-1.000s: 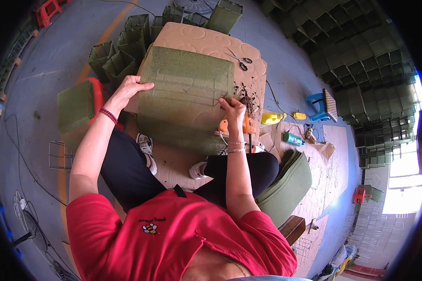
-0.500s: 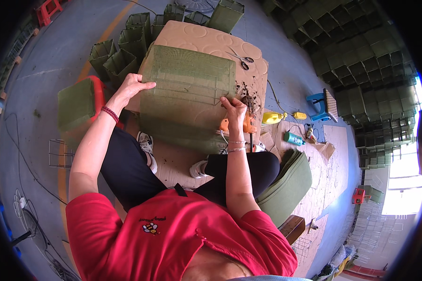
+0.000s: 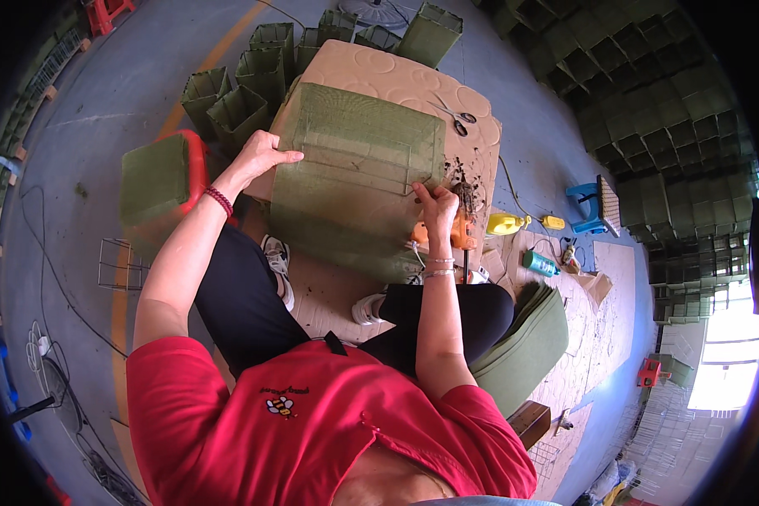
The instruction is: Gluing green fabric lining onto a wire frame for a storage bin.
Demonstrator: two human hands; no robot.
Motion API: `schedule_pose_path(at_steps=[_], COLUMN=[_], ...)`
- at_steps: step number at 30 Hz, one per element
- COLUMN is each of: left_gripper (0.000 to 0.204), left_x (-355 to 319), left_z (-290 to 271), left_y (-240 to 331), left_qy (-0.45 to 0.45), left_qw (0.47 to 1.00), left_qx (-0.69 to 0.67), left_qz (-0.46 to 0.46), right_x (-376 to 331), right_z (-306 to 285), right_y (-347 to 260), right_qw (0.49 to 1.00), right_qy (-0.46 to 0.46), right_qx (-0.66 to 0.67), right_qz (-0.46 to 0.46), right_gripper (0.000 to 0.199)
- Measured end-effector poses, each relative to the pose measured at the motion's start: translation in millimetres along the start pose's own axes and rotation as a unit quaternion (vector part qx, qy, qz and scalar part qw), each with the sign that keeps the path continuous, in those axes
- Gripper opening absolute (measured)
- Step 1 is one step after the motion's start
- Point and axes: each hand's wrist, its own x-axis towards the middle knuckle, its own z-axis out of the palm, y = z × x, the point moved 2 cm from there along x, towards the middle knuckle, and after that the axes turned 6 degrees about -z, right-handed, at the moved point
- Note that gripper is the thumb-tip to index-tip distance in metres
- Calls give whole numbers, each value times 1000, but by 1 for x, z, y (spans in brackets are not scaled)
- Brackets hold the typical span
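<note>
A sheet of green mesh (image 3: 346, 202) lies across a padded tan work surface (image 3: 371, 66), and its near part hangs over the edge towards my knees. Against the mesh rests a thin rectangular wire frame (image 3: 354, 169). My left hand (image 3: 267, 158) pinches the sheet's left edge by the frame's end, thumb on top and fingers curled. At the frame's right end, my right hand (image 3: 438, 208) has thumb and forefinger closed on the wire. An orange power tool (image 3: 464, 229) is partly hidden behind my right wrist. Black-handled scissors (image 3: 460, 120) lie at the far right.
Several green mesh boxes (image 3: 261, 72) stand beyond the table. A red stool (image 3: 196, 173) with green sheets is at left; stacked green sheets (image 3: 527, 341) sit by my right knee. Dark scraps (image 3: 464, 173), a yellow bottle (image 3: 506, 223) and a teal bottle (image 3: 540, 263) lie right.
The whole view has shifted slightly, so the scene sits further right. Both hands keep about the same places on the mesh and wire frame.
</note>
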Motion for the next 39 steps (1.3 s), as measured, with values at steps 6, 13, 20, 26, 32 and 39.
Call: schedule_pose_path(at_steps=[6, 13, 20, 26, 32, 39], left_gripper=[44, 42, 57, 62, 63, 63], left_x=[-1, -3, 7, 0, 2, -4], left_z=[4, 2, 0, 0, 0, 6], left_y=[-1, 1, -8, 6, 1, 10], left_qy=[-49, -57, -1, 50, 51, 65], left_qw=[992, 990, 1000, 992, 988, 985], left_qx=[-114, -130, -10, 108, 141, 145], left_qz=[4, 15, 6, 34, 34, 70], right_x=[3, 0, -1, 4, 2, 5], right_z=[0, -3, 5, 5, 7, 6], right_y=[16, 11, 10, 19, 13, 29], right_qw=[1000, 999, 998, 1000, 998, 986], right_qy=[5, -11, 15, 3, -9, 16], right_qx=[9, 28, 54, -16, -54, -133], right_qz=[8, 18, 10, -9, -26, -96], right_gripper=[36, 26, 33, 40, 39, 41])
